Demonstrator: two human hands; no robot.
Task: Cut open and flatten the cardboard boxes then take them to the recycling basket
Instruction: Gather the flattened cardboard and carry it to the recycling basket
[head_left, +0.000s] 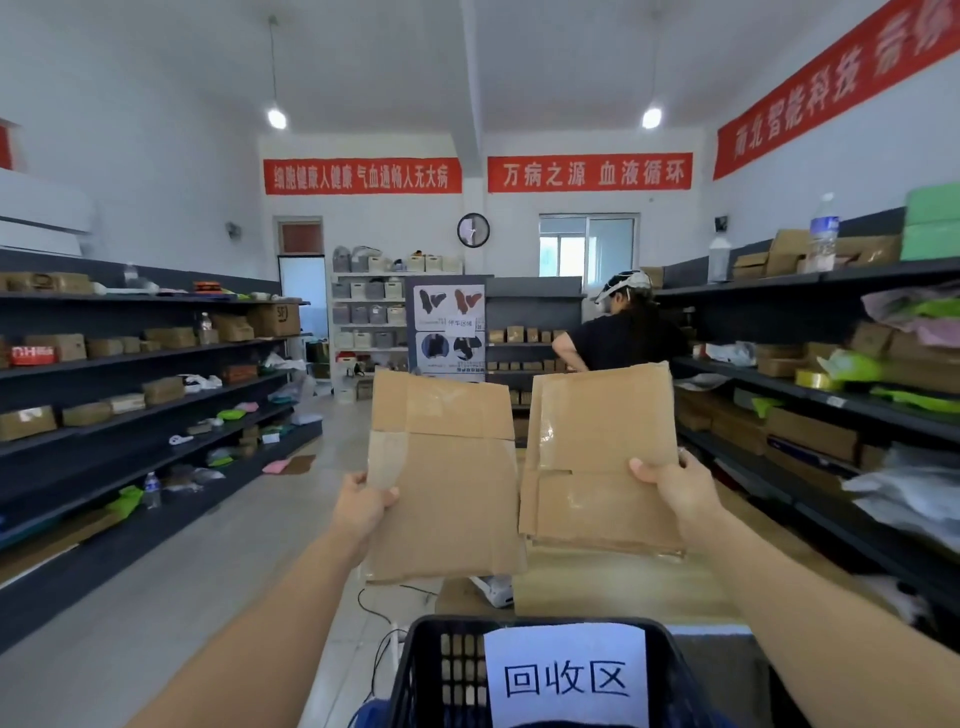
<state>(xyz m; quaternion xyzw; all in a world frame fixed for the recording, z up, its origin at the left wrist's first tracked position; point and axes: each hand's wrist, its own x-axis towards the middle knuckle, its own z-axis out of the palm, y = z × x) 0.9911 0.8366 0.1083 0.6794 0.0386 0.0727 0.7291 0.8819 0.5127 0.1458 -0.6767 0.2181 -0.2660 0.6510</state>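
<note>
Dark metal shelving on the left (130, 358) holds small brown cartons, bottles and bright plastic packets. The person's bare left arm reaches forward from the lower left, raised to about chest height. The left hand (363, 506) pinches the left edge of a flattened brown cardboard box with clear tape across it (447, 483): the thumb lies on the front face and the fingers are hidden behind the sheet. The sheet is held upright in the air, facing the camera. Just beside it on the right, not clearly touching, is a second flattened brown cardboard stack of several layers (597, 457), also upright and tilted slightly. The right hand (670, 486) grips its right edge in the same way, thumb on the front and fingers out of sight behind, with the right arm stretching in from the lower right. Below and between both arms, nearest the camera, stands a black plastic lattice basket (441, 670) with a white paper label printed in black Chinese characters (566, 675). Both pieces of cardboard are above and beyond the basket, not in it. Farther back, a person in a black top (623, 332) faces dark shelving on the right (831, 400), which is loaded with cartons
</note>
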